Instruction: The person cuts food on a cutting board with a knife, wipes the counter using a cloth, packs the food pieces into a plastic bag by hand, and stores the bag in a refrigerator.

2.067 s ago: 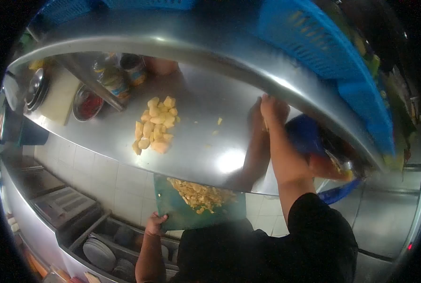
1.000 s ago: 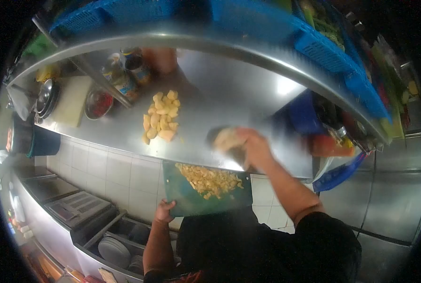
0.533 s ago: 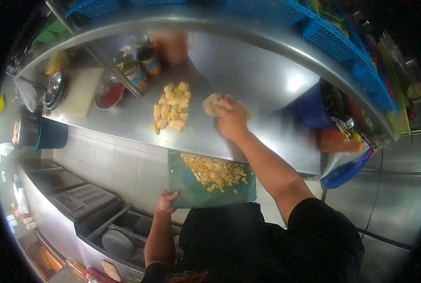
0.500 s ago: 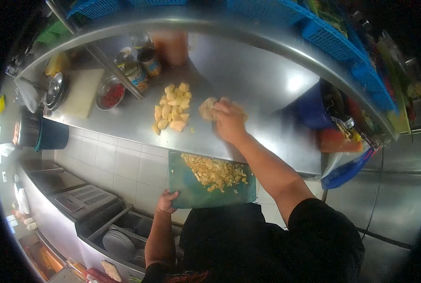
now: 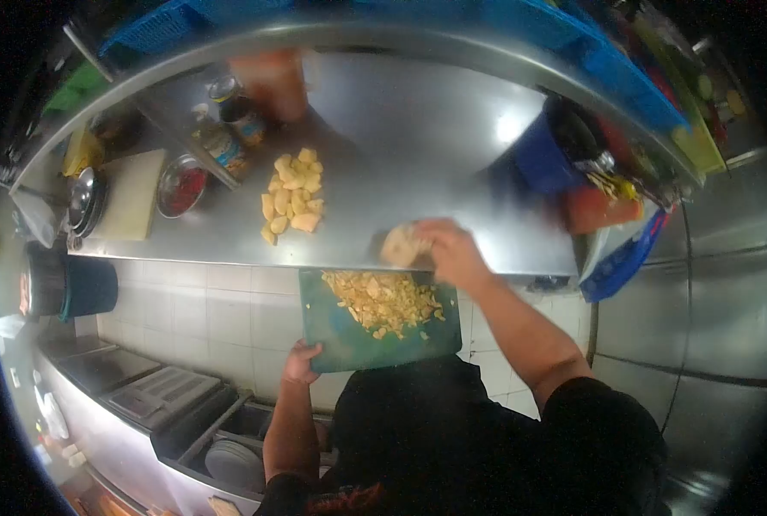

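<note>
My left hand (image 5: pixel 301 361) grips the near left corner of a green cutting board (image 5: pixel 332 340), held level below the table's front edge. Chopped pale-yellow pieces (image 5: pixel 388 301) lie spread over the board's far half. With my right hand (image 5: pixel 454 254) I hold a beige cloth (image 5: pixel 403 246) against the steel table (image 5: pixel 383 146), close to its front edge and just above the board. My right fingers are slightly blurred. To the left of the cloth sits a pile of peeled yellow chunks (image 5: pixel 292 196), possibly potato.
Jars (image 5: pixel 220 146) and an orange-brown container (image 5: pixel 276 86) stand at the back left. A bowl of red pieces (image 5: pixel 181 186) is beside a white cutting board (image 5: pixel 134 193). On the right are a blue bucket (image 5: pixel 549 155) and a blue-and-white bag (image 5: pixel 624 258). A metal shelf rail (image 5: pixel 358 39) runs overhead.
My right hand has drawn the cloth across the table toward the front edge. The board stays in my left hand, and the view has shifted slightly.
</note>
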### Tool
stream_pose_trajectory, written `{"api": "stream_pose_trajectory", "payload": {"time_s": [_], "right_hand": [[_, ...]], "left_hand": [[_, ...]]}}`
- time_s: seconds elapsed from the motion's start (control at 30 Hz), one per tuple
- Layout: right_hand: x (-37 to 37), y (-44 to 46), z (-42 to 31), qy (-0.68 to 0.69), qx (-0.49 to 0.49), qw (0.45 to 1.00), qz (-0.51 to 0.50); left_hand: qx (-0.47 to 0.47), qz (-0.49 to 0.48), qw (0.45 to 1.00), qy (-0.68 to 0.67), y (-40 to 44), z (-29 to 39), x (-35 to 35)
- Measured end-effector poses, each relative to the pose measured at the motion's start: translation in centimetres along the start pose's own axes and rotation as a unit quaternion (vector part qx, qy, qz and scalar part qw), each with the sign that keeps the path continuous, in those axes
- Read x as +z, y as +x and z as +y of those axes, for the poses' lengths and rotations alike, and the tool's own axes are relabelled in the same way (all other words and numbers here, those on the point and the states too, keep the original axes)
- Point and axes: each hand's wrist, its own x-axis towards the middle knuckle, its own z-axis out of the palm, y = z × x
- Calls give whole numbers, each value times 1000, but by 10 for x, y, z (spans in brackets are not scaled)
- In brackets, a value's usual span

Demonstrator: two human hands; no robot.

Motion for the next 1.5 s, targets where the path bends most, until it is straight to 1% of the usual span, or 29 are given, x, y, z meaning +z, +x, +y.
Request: {"api": "stream_pose_trajectory", "payload": {"time_s": [0.03, 0.1, 0.17, 0.2, 0.23, 0.27, 0.37, 0.47, 0.5, 0.53, 0.6, 0.67, 0.7, 0.77, 0.83, 0.87, 0.93, 1.03, 1.07, 1.1, 1.13, 1.2, 1.23, 1.3, 1.33, 1.37, 1.43, 1.47, 1.5], "right_hand": [[-18, 10, -8, -81, 15, 996, 18], [-18, 10, 22, -172, -47, 982, 55], [-1, 5, 20, -281, -127, 949, 62], [12, -9, 25, -291, -130, 946, 55], [28, -28, 16, -335, -97, 937, 24], [35, -43, 1, -306, -116, 945, -8], [26, -80, -10, -136, -20, 989, -53], [-25, -110, -29, -70, 68, 995, -24], [-38, -127, -22, -90, 88, 992, 16], [-52, -146, -11, -108, 106, 987, 54], [-84, -187, 17, -49, 142, 986, 75], [-128, -250, 55, -137, 150, 976, 83], [-140, -266, 51, -158, 201, 964, 70], [-160, -305, 79, -124, 265, 952, 87], [-192, -319, 67, -139, 292, 946, 22], [-208, -325, 73, -152, 281, 947, -7], [-231, -355, 126, -172, 239, 955, 28], [-284, -379, 187, -162, 243, 956, 26], [-263, -380, 225, -128, 258, 957, 27], [-270, -398, 240, -116, 273, 954, 38], [-281, -411, 268, -152, 220, 963, 33], [-300, -430, 316, -148, 228, 962, 10], [-313, -438, 325, -146, 232, 962, -5], [-327, -446, 330, -141, 294, 945, -29], [-329, -452, 336, -123, 327, 937, -27], [-330, -459, 341, -103, 360, 927, -24], [-315, -467, 345, -120, 341, 932, -10], [-317, -484, 346, -132, 332, 934, -3], [-316, -499, 345, -128, 355, 926, -16]], "left_hand": [[4, -42, 999, -12, 9, -9, -10], [9, -125, 991, -35, 33, -29, -36], [-15, -126, 991, -41, 32, -27, -33], [-27, -127, 991, -43, 32, -25, -30], [-34, -132, 990, -44, 32, -22, -23], [-41, -136, 989, -46, 28, -19, -13], [-77, -132, 987, -44, 24, -20, 1], [-100, -119, 987, -34, 32, -33, 8], [-107, -114, 987, -30, 36, -40, 10], [-110, -141, 983, -38, 39, -48, 11], [-118, -189, 973, -52, 40, -55, 13], [-108, -175, 978, -23, 37, -75, 32], [-103, -168, 980, -9, 36, -83, 39], [-118, -180, 977, -4, 38, -102, 53], [-142, -171, 975, -12, 34, -118, 66], [-137, -175, 975, -22, 39, -139, 72], [-102, -156, 982, -28, 46, -168, 77], [-69, -142, 987, -29, 46, -224, 114], [-66, -126, 990, -23, 49, -224, 106], [-67, -131, 989, -26, 45, -238, 117], [-58, -131, 989, -28, 49, -254, 125], [-46, -131, 990, -35, 63, -281, 125], [-47, -130, 990, -33, 65, -296, 129], [-43, -125, 991, -34, 73, -308, 130], [-55, -54, 996, 39, 62, -303, 145], [-48, -32, 997, 43, 61, -313, 151], [-35, 7, 998, 60, 68, -323, 148], [-38, -20, 998, 49, 76, -336, 140], [-46, -40, 998, 31, 82, -355, 125]]}}
